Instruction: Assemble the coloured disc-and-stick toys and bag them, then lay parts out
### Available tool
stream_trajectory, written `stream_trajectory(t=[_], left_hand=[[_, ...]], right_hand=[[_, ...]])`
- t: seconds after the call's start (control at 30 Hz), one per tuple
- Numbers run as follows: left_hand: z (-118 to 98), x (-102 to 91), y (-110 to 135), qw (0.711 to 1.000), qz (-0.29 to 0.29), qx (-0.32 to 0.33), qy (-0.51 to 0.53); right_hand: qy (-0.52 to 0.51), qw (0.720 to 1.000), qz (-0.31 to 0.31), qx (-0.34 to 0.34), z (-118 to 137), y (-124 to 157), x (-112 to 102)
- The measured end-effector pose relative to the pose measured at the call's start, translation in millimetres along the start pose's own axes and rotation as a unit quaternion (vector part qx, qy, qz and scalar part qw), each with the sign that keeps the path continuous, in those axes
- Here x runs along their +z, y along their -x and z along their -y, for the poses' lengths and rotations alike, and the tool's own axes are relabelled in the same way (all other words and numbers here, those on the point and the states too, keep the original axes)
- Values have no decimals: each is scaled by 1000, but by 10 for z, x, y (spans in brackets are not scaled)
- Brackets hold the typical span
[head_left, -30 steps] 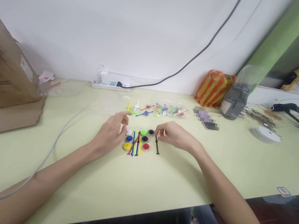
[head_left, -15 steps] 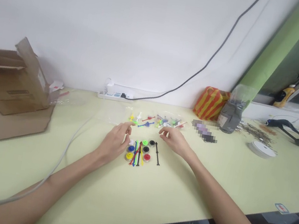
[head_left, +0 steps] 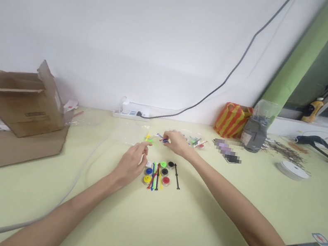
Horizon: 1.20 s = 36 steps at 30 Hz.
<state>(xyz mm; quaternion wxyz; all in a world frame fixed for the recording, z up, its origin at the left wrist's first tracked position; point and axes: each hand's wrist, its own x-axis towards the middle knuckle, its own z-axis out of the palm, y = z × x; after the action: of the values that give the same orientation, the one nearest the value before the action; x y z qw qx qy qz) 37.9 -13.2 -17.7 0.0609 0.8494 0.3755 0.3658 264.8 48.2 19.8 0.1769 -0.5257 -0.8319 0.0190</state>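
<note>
My right hand [head_left: 175,142] reaches to the far group of small parts, its fingertips closed on a blue arrow spinner [head_left: 165,141] that they mostly cover. Held just above the table, my left hand [head_left: 131,160] has its thumb and index finger apart, with nothing seen between them. By its fingertips lie a yellow spinner and a green one [head_left: 149,140]. Nearer me are round bases with a blue [head_left: 148,171], a yellow [head_left: 147,179], a red [head_left: 166,180] and other coloured caps. Several coloured arrows [head_left: 157,178] lie between them, and a black arrow [head_left: 176,177] rests to the right.
A cardboard box [head_left: 25,104] stands at left; a grey cable [head_left: 67,195] crosses under my left forearm. At the wall are a power strip [head_left: 131,111], a striped bag [head_left: 232,119] and a grey bag [head_left: 254,132]. A white roll [head_left: 292,170] lies at right.
My right hand has moved forward and left, onto the blue arrow spinner. My left hand stays beside the bases. The whole view has shifted slightly.
</note>
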Motion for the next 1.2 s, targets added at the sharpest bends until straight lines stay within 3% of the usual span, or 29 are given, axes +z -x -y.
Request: stream_trajectory(t=[0.17, 0.37, 0.57, 0.67, 0.87, 1.2], left_hand=[[-122, -15, -4, 1000, 10, 26, 5], [-269, 38, 50, 999, 6, 42, 14], [-300, -15, 55, 998, -48, -17, 48], [-281, -41, 47, 998, -54, -5, 42], [-292, -55, 58, 999, -8, 34, 33], [-290, -62, 67, 998, 29, 20, 59]], right_hand=[[-158, 979, -125, -26, 263, 461, -143], [-341, 927, -158, -24, 668, 805, -33], [-442, 882, -140, -81, 807, 882, -26], [-429, 883, -152, -113, 757, 930, 10], [-280, 920, -230, -152, 650, 992, 84], [-201, 940, -171, -218, 596, 993, 35]])
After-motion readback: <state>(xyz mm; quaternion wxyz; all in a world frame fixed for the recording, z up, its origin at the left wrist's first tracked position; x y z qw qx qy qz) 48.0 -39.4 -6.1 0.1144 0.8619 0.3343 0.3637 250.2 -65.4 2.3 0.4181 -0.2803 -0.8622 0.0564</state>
